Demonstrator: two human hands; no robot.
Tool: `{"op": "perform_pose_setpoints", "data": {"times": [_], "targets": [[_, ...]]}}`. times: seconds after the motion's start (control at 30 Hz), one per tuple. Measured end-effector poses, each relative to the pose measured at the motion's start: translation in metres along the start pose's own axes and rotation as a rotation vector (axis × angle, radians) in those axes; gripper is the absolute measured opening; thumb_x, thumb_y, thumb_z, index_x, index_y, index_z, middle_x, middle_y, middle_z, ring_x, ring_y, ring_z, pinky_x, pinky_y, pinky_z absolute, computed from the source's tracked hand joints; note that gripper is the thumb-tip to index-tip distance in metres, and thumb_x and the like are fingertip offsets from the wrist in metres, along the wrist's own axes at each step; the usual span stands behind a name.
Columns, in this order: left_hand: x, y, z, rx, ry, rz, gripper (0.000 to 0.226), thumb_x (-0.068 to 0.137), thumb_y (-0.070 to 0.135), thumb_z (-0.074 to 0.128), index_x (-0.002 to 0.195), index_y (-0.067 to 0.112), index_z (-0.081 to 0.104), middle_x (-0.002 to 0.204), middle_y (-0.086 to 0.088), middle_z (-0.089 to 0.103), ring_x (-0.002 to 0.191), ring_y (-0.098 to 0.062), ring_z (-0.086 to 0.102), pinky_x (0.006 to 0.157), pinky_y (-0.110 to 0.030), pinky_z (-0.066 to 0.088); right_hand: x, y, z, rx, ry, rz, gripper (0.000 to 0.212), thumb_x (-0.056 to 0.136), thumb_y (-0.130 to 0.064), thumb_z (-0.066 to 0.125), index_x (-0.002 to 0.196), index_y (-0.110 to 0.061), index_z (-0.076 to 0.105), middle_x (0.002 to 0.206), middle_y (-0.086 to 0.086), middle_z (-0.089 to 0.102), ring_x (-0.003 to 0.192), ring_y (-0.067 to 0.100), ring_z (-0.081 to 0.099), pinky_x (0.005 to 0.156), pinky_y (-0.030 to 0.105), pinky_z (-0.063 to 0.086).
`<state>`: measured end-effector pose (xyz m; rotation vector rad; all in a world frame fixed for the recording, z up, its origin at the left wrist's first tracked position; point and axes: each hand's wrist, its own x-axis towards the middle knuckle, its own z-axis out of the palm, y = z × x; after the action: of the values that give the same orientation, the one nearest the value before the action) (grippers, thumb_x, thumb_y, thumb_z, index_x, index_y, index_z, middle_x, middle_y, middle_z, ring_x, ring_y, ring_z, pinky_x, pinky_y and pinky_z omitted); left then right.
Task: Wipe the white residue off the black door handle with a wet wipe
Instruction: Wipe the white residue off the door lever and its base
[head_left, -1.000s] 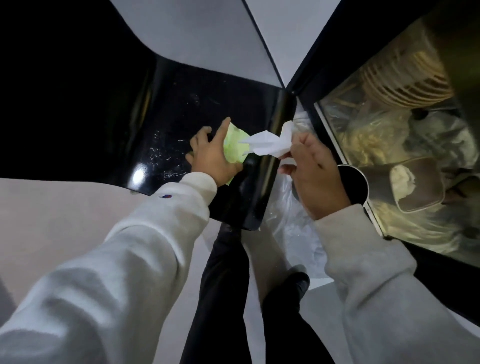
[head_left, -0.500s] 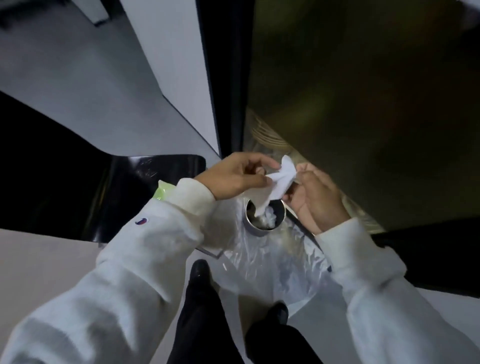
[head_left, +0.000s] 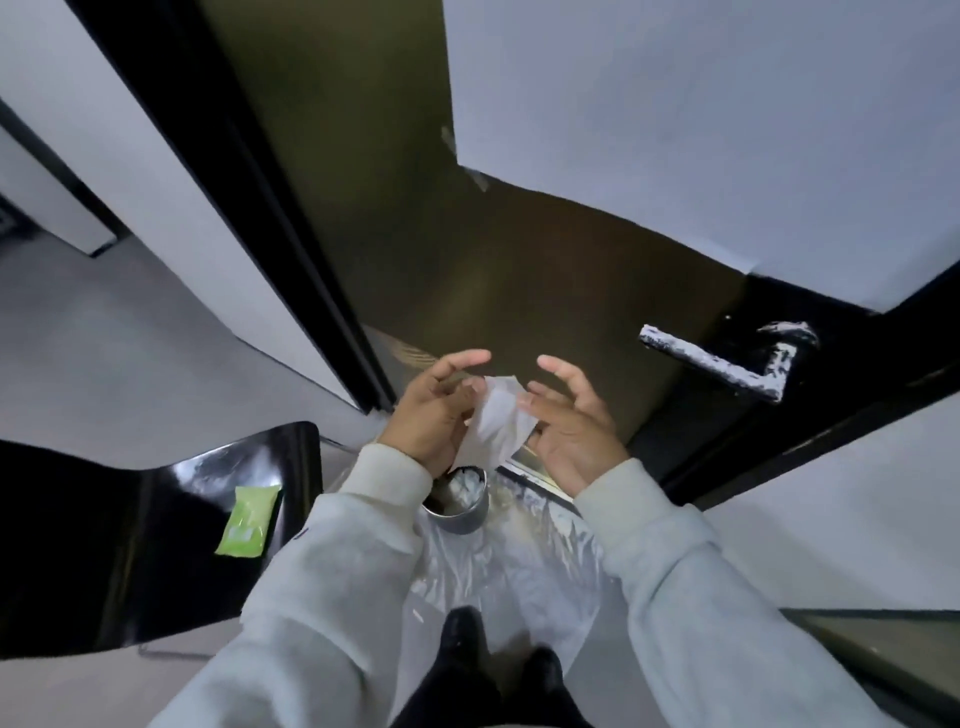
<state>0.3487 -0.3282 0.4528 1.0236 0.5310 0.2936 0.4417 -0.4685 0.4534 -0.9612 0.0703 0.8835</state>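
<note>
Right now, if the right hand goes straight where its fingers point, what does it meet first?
Probably the crumpled white wet wipe, then the left hand; depth is unclear. The black lever door handle lies aside.

Tin (head_left: 457, 501) sits on plastic sheet (head_left: 519, 561) — black chair (head_left: 104, 545) beside.

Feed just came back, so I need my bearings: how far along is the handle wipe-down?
Done: a wet wipe is out, and the green pack lies on the black chair. In hand: the left hand pinches the wipe while the right hand touches its edge. Left: all the wiping; the door handle is streaked with white residue, untouched.
</note>
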Motion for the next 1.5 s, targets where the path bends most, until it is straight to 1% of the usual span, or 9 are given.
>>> {"op": "perform_pose_setpoints", "data": {"times": [0.13,0.27,0.37,0.47,0.63,0.77,1.07,1.27,1.5], "targets": [[0.007,0.01,0.014,0.098,0.007,0.068,0.035,0.092,-0.012,0.059,0.115,0.012,0.068,0.082,-0.004,0.059,0.078,-0.021,0.053,0.076,-0.039,0.045,-0.004,-0.011,-0.002,-0.284,0.074,-0.151,0.058,0.075,0.02,0.07,0.123,-0.013,0.064,0.122,0.012,0.059,0.112,0.021,0.06,0.09,0.037,0.056],[0.01,0.024,0.009,0.439,-0.005,0.227,0.046,0.075,0.002,0.078,0.114,0.026,0.074,0.106,-0.001,0.065,0.085,-0.023,0.063,0.084,-0.047,0.055,-0.005,-0.016,-0.004,-0.602,0.149,-0.285,0.037,0.075,0.007,0.079,0.108,-0.01,0.074,0.098,0.011,0.076,0.085,0.02,0.07,0.078,0.031,0.058],[0.011,0.035,0.004,0.742,-0.091,0.304,0.043,0.073,0.004,0.082,0.109,0.026,0.078,0.124,0.003,0.065,0.089,-0.023,0.071,0.088,-0.044,0.059,-0.005,-0.016,0.002,-0.703,0.175,-0.323,0.029,0.073,-0.002,0.085,0.098,-0.014,0.077,0.091,0.003,0.078,0.085,0.021,0.075,0.081,0.038,0.062],[0.015,0.039,0.0,0.994,-0.094,0.375,0.029,0.078,0.007,0.081,0.105,0.017,0.08,0.118,0.008,0.069,0.092,-0.006,0.067,0.093,-0.039,0.058,-0.004,-0.013,0.011,-0.778,0.199,-0.386,0.021,0.071,-0.008,0.088,0.087,-0.016,0.078,0.088,0.002,0.077,0.082,0.016,0.074,0.08,0.037,0.062],[0.02,0.043,-0.008,1.133,-0.104,0.415,0.015,0.082,0.012,0.079,0.095,0.018,0.082,0.102,0.007,0.075,0.094,-0.011,0.071,0.092,-0.03,0.055,0.0,-0.002,0.014,-0.882,0.222,-0.511,0.015,0.069,-0.017,0.089,0.078,-0.019,0.078,0.084,-0.002,0.073,0.077,0.019,0.073,0.078,0.045,0.061],[0.025,0.033,-0.007,1.188,-0.153,0.389,0.012,0.086,0.019,0.076,0.094,0.025,0.082,0.099,0.011,0.075,0.088,-0.009,0.07,0.086,-0.032,0.056,-0.002,-0.002,0.003,-0.985,0.208,-0.576,0.024,0.067,-0.012,0.091,0.084,-0.022,0.077,0.087,-0.003,0.068,0.075,0.014,0.07,0.074,0.038,0.061],[0.036,-0.002,0.022,1.036,-0.161,0.261,0.007,0.087,0.015,0.077,0.085,0.022,0.077,0.085,0.004,0.078,0.083,-0.015,0.072,0.083,-0.034,0.056,0.005,-0.017,-0.054,-0.981,0.149,-0.432,0.006,0.081,-0.019,0.076,0.077,-0.021,0.073,0.076,-0.003,0.07,0.069,0.018,0.064,0.071,0.038,0.054],[0.026,-0.051,0.06,0.458,-0.156,-0.115,0.025,0.083,0.021,0.079,0.105,0.009,0.074,0.097,-0.012,0.075,0.084,-0.023,0.07,0.074,-0.031,0.058,0.003,-0.024,-0.084,-0.59,0.08,-0.208,0.016,0.087,-0.013,0.071,0.076,-0.025,0.072,0.077,0.003,0.072,0.076,0.022,0.063,0.078,0.046,0.055],[0.038,-0.068,0.09,0.303,0.091,-0.039,0.019,0.078,0.029,0.081,0.089,0.014,0.078,0.089,-0.014,0.076,0.083,-0.029,0.065,0.08,-0.043,0.051,-0.002,-0.048,-0.103,-0.402,0.106,-0.122,0.016,0.093,0.001,0.064,0.085,-0.01,0.073,0.071,0.005,0.071,0.066,0.022,0.062,0.06,0.029,0.055]]}}
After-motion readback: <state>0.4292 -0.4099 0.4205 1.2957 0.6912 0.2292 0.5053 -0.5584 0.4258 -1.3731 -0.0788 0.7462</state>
